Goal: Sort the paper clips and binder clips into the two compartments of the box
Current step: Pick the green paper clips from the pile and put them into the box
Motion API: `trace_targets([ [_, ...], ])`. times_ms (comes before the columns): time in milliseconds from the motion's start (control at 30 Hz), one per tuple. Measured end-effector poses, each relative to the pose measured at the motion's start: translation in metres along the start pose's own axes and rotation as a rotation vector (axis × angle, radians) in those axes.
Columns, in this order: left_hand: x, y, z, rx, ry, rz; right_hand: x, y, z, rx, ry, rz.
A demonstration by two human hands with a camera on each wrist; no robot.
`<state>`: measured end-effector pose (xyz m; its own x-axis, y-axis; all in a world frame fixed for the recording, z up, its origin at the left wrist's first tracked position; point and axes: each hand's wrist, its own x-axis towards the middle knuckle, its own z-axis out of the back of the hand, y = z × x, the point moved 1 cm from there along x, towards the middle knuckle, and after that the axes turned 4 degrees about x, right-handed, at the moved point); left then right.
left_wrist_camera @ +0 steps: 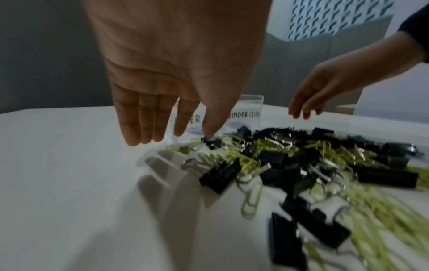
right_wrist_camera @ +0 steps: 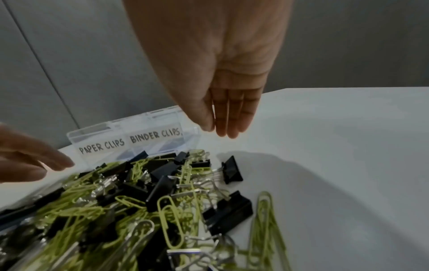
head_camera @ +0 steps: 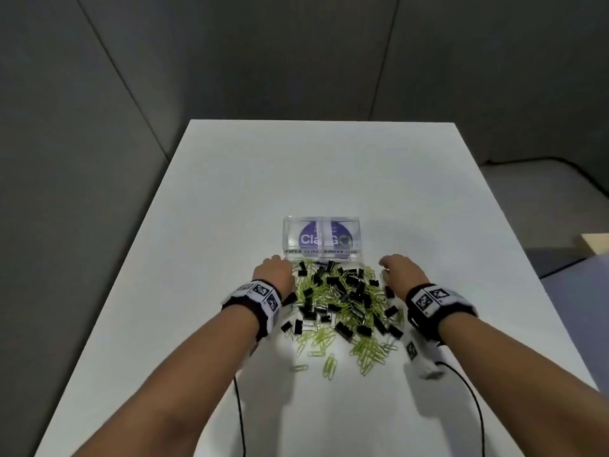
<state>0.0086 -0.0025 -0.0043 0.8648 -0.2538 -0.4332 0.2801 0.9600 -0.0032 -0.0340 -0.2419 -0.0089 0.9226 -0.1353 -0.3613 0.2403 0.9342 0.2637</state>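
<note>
A clear plastic box (head_camera: 322, 222) with two compartments, labelled PAPER CLIPS on the left and BINDER CLIPS (right_wrist_camera: 155, 135) on the right, stands on the white table. Right in front of it lies a mixed heap of yellow-green paper clips (head_camera: 321, 341) and black binder clips (head_camera: 354, 295). My left hand (head_camera: 275, 270) hovers at the heap's left edge with straight fingers (left_wrist_camera: 144, 117); its thumb tip touches a small black binder clip (left_wrist_camera: 212, 142). My right hand (head_camera: 400, 272) hovers at the heap's right edge, its fingers (right_wrist_camera: 232, 113) straight and holding nothing.
The white table (head_camera: 230, 179) stretches bare beyond the box and to both sides. Thin black cables (head_camera: 474, 404) run from my wrist bands toward the near edge. Grey padded walls stand behind the table.
</note>
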Motion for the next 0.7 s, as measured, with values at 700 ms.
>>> trace_targets([
  [700, 0.024, -0.014, -0.014, -0.048, 0.011, -0.244, 0.036, 0.031, -0.013, 0.132, 0.129, -0.213],
])
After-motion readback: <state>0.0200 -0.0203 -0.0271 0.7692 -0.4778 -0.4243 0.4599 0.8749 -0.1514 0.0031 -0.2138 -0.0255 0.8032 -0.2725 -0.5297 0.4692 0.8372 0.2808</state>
